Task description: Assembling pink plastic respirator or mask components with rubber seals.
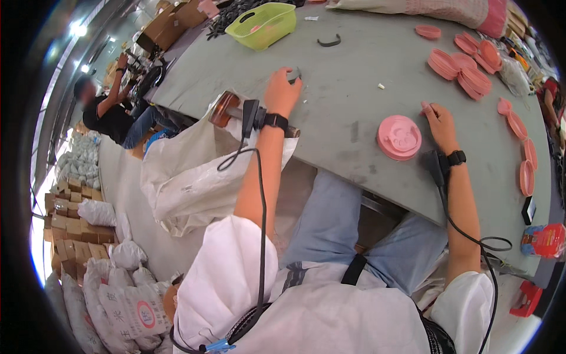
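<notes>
My left hand [283, 93] is over the table with its fingers closed around a small dark grey piece [295, 75], whose exact kind I cannot make out. Beneath my left wrist lies a mallet with an amber head [225, 109], at the table's edge by a white sack [188, 183]. On the right, my right hand [441, 125] is closed, with a small pink piece [425, 108] at its fingertips. Just left of that hand, apart from it, a round pink plastic case [400, 137] with a raised face-like pattern rests on the table.
Several pink oval cases [460, 68] lie at the right, more along the right edge. A green basket [262, 26] and a black curved piece [329, 41] are at the far side. A red package [542, 241] sits at the right corner. Another person [115, 112] sits at far left.
</notes>
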